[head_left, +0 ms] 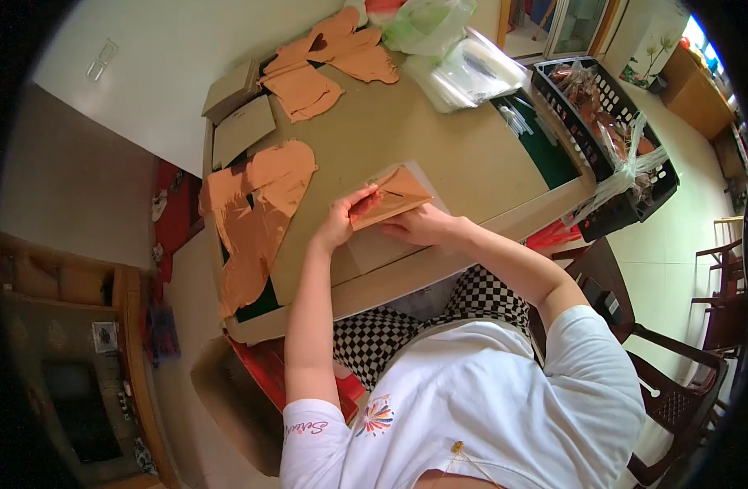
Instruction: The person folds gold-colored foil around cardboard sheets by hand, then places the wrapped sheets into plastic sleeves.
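Observation:
My left hand (339, 222) is closed on the left side of a flat, folded orange-brown piece (397, 196) that looks like cloth. A short dark line runs across its upper face. At its lower right edge, my right hand (423, 224) grips it too, with some fingers hidden below. Under both hands, a clear plastic sheet or bag (370, 251) lies on the tabletop (374, 130). Left of my hands, a heap of similar orange-brown pieces (264, 212) is spread along the table's edge.
More orange-brown pieces (304, 90) lie at the far left beside brown cardboard pieces (243, 130). Clear plastic bags (463, 73) are piled at the far side. A black crate (590, 122) with wrapped items stands at the right. A wooden chair (667, 383) is behind my right side.

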A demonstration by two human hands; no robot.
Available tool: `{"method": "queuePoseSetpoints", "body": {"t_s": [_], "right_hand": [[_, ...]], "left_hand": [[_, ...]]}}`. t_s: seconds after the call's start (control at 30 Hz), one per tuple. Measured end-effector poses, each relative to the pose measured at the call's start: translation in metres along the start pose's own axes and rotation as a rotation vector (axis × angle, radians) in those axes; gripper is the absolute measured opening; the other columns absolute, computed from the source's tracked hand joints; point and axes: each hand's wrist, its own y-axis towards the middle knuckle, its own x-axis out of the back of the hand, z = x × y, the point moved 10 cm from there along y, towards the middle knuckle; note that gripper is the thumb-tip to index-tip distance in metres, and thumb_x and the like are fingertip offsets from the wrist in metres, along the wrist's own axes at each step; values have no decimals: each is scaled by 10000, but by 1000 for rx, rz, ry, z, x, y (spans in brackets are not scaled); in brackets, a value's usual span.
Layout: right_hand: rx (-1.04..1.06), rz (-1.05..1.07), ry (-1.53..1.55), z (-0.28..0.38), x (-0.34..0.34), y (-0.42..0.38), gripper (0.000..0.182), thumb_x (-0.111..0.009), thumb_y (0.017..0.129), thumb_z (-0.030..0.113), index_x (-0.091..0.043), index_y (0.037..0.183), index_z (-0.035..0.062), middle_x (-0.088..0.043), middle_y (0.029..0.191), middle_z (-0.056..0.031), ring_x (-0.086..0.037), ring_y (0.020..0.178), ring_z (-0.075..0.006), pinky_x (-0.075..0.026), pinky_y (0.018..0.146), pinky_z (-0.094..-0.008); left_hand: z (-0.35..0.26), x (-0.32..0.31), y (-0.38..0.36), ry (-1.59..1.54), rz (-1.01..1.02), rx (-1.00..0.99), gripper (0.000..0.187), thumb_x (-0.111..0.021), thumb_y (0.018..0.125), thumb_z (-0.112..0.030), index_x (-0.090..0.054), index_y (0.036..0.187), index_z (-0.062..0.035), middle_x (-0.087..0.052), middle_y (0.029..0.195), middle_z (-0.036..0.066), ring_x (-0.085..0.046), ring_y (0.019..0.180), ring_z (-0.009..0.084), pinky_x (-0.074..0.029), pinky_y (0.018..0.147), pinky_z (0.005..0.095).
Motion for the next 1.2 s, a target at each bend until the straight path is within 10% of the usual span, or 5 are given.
{"method": "queuePoseSetpoints", "body": {"t_s": [0.33,0.77,0.97,1.07,1.2], "right_hand": [[94,-221,5,-6,7,4,335,-647,842,181,-615,1170,123,-569,1212,-128,-533,1116,-333,-426,962,-436],[141,-178,114,7,6,5,203,-681,802,192,-729,999,192,-650,1061,-35,-571,1067,-247,-441,943,-379],[107,-10,101,3,-1,8,165,-675,804,195,-739,956,183,-647,1070,-34,-582,1055,-241,-462,914,-363],[296,-89,-80,19,3,6,154,-663,813,184,-736,948,167,-650,1075,-39,-601,1012,-239,-478,879,-353],[225,-76,22,12,0,7,158,-657,810,172,-733,948,159,-664,1054,-47,-614,980,-241,-485,854,-347]], "left_hand": [[-1,1,1,189,89,-23,330,-452,952,-19,-576,1256,-44,-516,1346,81,-386,1331,192,-319,1108,310],[5,5,2,15,28,42,490,-339,868,142,-542,1284,-17,-551,1298,86,-508,1218,153,-379,1053,242],[1,6,3,164,90,-7,385,-548,917,-32,-540,1302,-61,-521,1337,52,-457,1252,152,-365,1069,299],[8,2,0,-213,67,188,374,-493,952,-65,-519,1325,-70,-526,1330,51,-465,1245,154,-359,1071,298],[-2,2,1,145,84,5,366,-446,976,-111,-514,1334,-75,-533,1320,48,-482,1219,142,-362,1057,290]]}}
